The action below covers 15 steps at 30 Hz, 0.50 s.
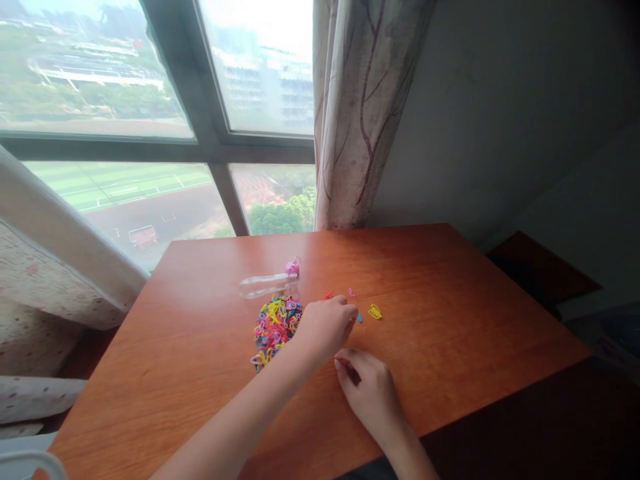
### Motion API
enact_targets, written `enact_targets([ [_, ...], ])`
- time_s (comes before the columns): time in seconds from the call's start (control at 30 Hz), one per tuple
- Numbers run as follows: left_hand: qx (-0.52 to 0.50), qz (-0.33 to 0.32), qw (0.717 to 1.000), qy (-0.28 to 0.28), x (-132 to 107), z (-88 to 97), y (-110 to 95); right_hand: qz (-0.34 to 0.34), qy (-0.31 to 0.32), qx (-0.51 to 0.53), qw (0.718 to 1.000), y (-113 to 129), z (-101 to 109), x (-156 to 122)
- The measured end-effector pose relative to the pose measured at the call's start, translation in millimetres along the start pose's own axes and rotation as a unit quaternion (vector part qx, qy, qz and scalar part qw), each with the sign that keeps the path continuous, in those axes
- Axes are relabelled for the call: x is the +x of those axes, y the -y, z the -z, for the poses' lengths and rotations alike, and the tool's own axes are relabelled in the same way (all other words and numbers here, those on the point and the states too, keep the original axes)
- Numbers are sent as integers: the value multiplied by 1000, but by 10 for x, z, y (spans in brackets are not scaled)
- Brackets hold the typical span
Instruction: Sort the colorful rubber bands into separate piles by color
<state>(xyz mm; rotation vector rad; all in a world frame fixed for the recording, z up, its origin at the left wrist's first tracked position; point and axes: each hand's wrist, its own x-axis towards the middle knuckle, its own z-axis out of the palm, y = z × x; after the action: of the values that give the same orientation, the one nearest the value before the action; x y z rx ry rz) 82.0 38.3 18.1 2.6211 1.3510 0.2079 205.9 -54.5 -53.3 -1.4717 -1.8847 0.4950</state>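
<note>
Two bare hands are what I have in the head view, over one wooden surface [430,333]. I count one heap of small coloured bands [277,328], too tangled to number, and, just beyond it, one clear container [261,287] lying on its side with one pink piece [292,269] at its right end. To the heap's right lie four little spots of colour: a red bit [329,295], a pink band [351,292], a blue bit [359,319] and a yellow group [375,311].

My left hand [329,323] reaches in from the lower left, fingers bunched and angled down beside the blue bit; I can't tell whether they grip anything. My right hand [369,383] sits lower, nearer me, thumb and forefinger brought close together; whether something is pinched there, I can't tell.
</note>
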Motion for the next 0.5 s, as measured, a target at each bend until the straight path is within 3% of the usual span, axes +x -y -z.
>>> enact_targets([
  [0.27,-13,5,1000,29,259,-174,-18,2,-5,23,1000,-13,-10,-8],
  [0.5,-24,27,999,7,100,-93,94,-1,2,17,1000,-11,-8,-6],
])
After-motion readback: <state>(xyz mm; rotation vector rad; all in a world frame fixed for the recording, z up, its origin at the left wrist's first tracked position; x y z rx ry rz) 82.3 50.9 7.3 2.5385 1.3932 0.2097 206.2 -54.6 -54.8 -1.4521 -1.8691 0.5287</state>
